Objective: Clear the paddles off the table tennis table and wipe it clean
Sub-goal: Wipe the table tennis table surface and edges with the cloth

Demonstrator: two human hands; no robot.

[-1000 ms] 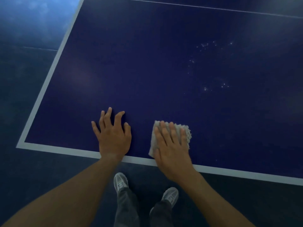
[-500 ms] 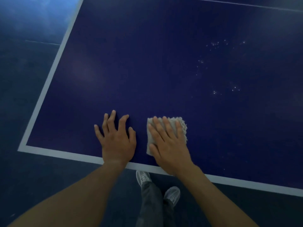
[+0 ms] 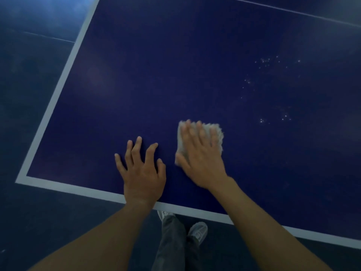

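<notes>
Right hand (image 3: 201, 153) pressing flat, fingers straight, on grey cloth (image 3: 216, 133) | left hand (image 3: 142, 173) spread open on blue table (image 3: 156, 75) near white edge line (image 3: 58, 184) | droplets (image 3: 273, 61) far right

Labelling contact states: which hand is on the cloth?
The right hand, its straight fingers pressing the pale cloth onto the table. The left hand lies spread on the bare blue surface beside it, clear of the cloth.

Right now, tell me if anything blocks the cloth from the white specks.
Nothing visible does: only bare table lies between the cloth under the right hand and the specks. The left hand rests on the other side.
</notes>
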